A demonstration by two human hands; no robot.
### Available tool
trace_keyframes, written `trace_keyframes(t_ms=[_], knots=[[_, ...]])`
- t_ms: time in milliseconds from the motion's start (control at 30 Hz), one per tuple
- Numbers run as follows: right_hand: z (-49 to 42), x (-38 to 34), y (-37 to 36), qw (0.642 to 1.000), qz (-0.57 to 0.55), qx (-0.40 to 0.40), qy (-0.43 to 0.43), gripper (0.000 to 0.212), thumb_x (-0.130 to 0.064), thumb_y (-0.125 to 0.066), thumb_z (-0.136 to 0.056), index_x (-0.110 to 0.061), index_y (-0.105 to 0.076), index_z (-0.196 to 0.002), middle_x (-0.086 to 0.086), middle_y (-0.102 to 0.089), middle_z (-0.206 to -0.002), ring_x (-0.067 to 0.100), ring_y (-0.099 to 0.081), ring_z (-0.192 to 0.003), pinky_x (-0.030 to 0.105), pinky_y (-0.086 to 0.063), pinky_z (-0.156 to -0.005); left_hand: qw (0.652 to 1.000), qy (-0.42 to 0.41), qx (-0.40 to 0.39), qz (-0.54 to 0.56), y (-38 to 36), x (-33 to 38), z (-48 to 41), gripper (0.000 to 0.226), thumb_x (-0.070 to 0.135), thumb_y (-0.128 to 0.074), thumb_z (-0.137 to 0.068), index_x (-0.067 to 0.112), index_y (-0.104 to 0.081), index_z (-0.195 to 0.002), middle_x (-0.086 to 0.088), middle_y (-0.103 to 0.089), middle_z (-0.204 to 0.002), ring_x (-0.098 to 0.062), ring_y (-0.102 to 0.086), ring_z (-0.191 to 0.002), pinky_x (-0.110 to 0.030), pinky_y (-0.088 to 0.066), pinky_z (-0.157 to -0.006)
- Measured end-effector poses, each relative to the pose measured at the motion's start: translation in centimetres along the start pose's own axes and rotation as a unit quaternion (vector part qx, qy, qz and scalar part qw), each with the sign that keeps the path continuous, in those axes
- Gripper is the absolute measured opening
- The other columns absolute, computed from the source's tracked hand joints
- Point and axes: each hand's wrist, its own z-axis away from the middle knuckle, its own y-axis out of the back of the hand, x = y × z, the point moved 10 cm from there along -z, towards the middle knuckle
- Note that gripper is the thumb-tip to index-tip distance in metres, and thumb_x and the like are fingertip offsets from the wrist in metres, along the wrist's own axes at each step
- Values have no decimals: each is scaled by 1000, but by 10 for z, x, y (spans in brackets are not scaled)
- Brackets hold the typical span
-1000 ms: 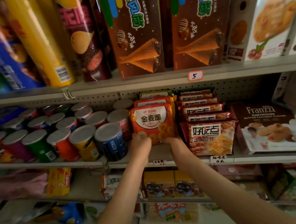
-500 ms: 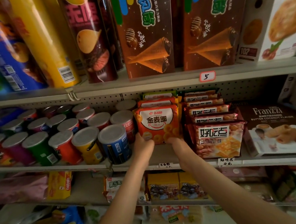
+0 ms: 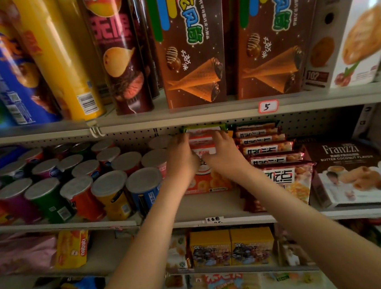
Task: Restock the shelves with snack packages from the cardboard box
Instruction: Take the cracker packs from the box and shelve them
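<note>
A row of orange snack packs [image 3: 208, 182] stands on the middle shelf [image 3: 209, 203], front pack facing me. My left hand [image 3: 181, 159] lies against the left side of the row, fingers reaching up to the tops of the rear packs. My right hand [image 3: 223, 155] lies on the right side, fingers over the pack tops. Both hands cover the upper half of the front pack. Whether the fingers pinch a pack is not clear. A green pack [image 3: 203, 129] stands at the back of the row. No cardboard box is in view.
Small lidded chip cans [image 3: 110, 194] crowd the shelf left of the row. Red snack packs [image 3: 279, 182] stand right of it, then a Franzzi box [image 3: 350, 173]. Tall chip tubes [image 3: 120, 58] and brown cone boxes [image 3: 190, 51] fill the shelf above. More packs lie on lower shelves.
Both hands moved up from the bottom corners of the front orange pack to the tops of the packs further back in the row. The camera moved closer to the shelf.
</note>
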Motion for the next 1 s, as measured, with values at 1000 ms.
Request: trace_keyframes(t_ms=[1000], knots=[[-36, 33, -42, 873, 461, -154, 43, 103, -40, -71, -74, -21, -3, -149, 6, -8, -157, 27, -8, -145, 54, -4, -116, 915, -158, -95, -360, -42, -15, -27, 67, 15, -59, -88, 10, -25, -145, -10, -32, -147, -29, -29, -137, -41, -11, -116]])
